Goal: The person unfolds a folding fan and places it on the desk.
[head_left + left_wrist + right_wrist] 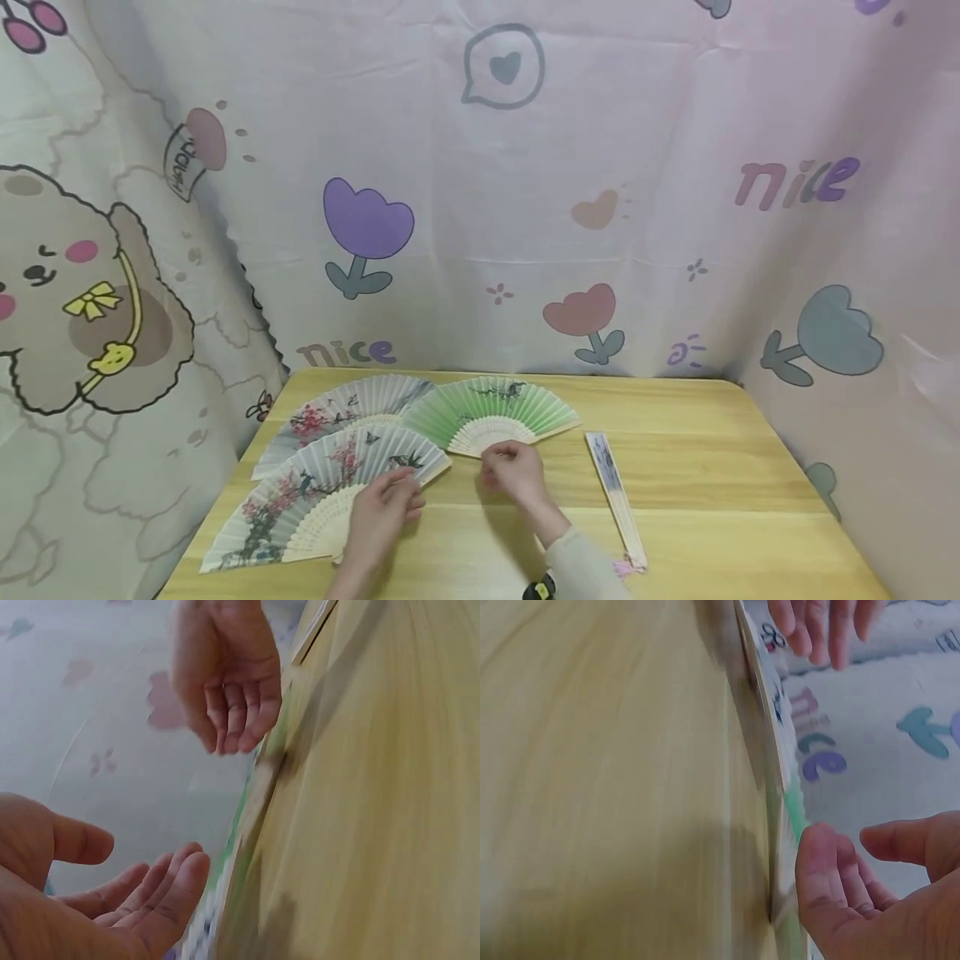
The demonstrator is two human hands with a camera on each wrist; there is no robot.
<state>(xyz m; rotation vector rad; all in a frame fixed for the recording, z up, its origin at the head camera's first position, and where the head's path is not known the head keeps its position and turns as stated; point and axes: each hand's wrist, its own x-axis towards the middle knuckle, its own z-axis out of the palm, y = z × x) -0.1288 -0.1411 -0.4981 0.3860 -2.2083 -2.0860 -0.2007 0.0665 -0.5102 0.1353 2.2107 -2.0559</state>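
Observation:
Three spread folding fans overlap on the table. The front-left one is a pale fan (300, 479) with pink blossoms; behind it lies another pale fan (337, 412) with red blossoms. To their right is a green fan (480, 400) with pale ribs. My left hand (378, 512) hovers by the front fan's right side, its fingers relaxed and holding nothing. Near the green fan's pivot end is my right hand (521, 475), fingers loosely curled. In the right wrist view, the space between that hand's thumb and fingertips (817, 847) holds nothing.
A folded fan (617, 500) with a pink tassel (624, 568) lies to the right of my right hand. The wooden table (720, 467) ends at the back against a printed cloth (465, 208). Cloth also hangs along the left and right sides.

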